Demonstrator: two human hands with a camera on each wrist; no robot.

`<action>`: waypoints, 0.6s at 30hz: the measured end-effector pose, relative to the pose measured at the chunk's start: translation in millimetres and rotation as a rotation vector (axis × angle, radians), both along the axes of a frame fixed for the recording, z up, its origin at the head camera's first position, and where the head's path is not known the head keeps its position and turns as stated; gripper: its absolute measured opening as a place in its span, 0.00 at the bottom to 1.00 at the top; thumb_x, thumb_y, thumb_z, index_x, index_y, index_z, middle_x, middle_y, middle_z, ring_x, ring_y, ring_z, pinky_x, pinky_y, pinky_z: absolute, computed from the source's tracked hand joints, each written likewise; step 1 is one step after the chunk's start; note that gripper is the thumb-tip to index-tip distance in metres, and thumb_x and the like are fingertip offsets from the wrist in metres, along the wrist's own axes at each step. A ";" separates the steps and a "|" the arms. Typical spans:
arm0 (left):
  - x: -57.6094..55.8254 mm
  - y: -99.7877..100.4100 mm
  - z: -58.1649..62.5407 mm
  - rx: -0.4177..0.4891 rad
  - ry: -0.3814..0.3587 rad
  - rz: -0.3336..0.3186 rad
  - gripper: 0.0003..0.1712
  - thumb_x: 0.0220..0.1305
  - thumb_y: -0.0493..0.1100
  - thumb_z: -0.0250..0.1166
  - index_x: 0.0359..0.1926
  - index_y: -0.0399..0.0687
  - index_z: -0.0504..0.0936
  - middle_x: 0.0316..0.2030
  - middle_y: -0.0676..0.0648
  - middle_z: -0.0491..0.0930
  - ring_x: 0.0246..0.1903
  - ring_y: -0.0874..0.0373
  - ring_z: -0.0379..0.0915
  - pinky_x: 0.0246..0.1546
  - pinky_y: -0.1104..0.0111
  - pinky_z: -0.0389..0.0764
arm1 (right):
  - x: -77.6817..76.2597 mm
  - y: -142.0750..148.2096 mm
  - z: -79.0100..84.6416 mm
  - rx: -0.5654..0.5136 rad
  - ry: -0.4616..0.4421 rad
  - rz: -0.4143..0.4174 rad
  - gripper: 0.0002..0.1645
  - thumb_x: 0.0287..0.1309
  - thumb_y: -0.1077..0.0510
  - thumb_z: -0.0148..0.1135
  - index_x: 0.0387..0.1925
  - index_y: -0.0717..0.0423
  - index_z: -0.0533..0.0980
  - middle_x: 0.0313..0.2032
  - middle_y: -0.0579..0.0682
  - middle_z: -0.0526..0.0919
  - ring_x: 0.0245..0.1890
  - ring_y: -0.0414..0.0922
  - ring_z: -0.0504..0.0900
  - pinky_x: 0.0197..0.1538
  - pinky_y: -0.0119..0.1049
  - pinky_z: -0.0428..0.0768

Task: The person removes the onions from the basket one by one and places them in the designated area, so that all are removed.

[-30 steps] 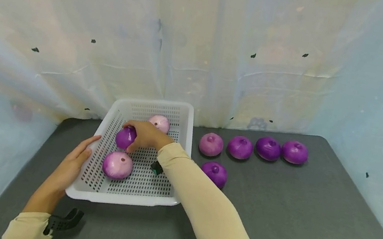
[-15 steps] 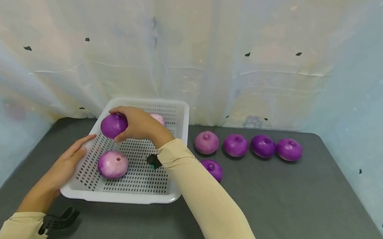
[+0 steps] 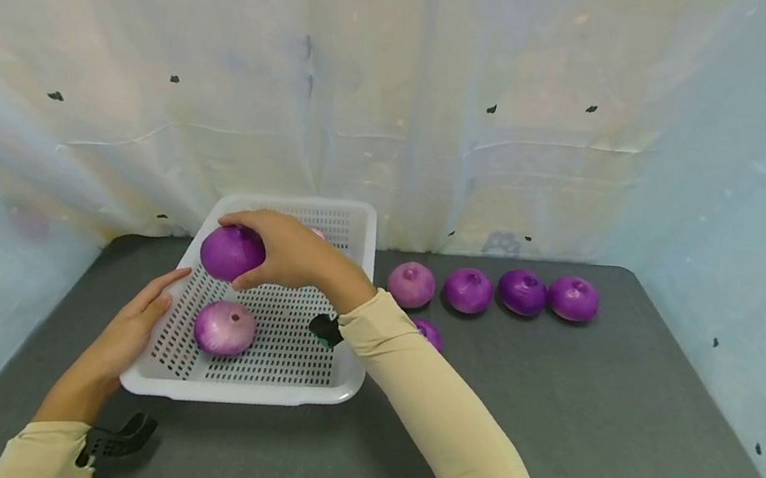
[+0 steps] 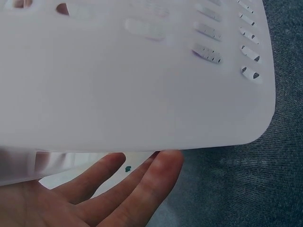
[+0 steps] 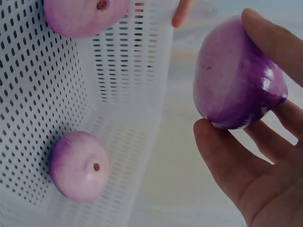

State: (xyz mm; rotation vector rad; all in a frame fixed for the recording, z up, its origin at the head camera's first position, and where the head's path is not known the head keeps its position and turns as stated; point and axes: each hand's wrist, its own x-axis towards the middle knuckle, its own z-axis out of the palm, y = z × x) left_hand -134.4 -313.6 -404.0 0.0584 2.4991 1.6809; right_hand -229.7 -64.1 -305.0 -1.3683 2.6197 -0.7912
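In the head view my right hand grips a purple onion and holds it over the left part of a white slotted plastic basket. The right wrist view shows thumb and fingers around that onion, which hangs apart from the basket. Inside lie two paler onions: one at the front left, the other mostly hidden behind my right hand. My left hand rests against the basket's left side. Its fingers look fairly straight along the rim in the left wrist view.
Right of the basket, several purple onions stand in a row near the table's back edge, the rightmost one included. One more onion sits in front, partly behind my right sleeve. Plastic sheeting hangs around the dark table.
My right hand has lifted the purple onion from inside the basket, up and to the left, and now holds it there. My left hand has stayed at the basket's side.
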 end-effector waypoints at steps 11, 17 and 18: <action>0.4 -0.9 -2.3 -0.001 0.014 -0.013 0.32 0.81 0.55 0.31 0.80 0.59 0.39 0.72 0.28 0.51 0.43 0.72 0.78 0.37 0.55 0.87 | 24.5 40.3 8.8 -0.017 0.032 0.018 0.51 0.52 0.45 0.76 0.73 0.46 0.62 0.72 0.42 0.67 0.71 0.38 0.64 0.70 0.29 0.67; 0.1 -2.9 -2.2 0.006 0.019 -0.017 0.32 0.81 0.55 0.31 0.80 0.61 0.40 0.73 0.28 0.49 0.43 0.73 0.78 0.37 0.52 0.87 | 32.2 63.2 4.8 -0.034 0.049 0.019 0.51 0.51 0.43 0.76 0.73 0.46 0.63 0.71 0.43 0.68 0.70 0.39 0.66 0.69 0.32 0.69; 0.0 -2.8 -2.3 0.007 0.018 -0.017 0.31 0.81 0.55 0.31 0.80 0.61 0.40 0.73 0.28 0.49 0.43 0.73 0.78 0.37 0.51 0.87 | 33.6 67.2 3.6 -0.036 0.050 0.016 0.51 0.51 0.42 0.76 0.73 0.46 0.63 0.71 0.43 0.68 0.70 0.39 0.66 0.69 0.32 0.70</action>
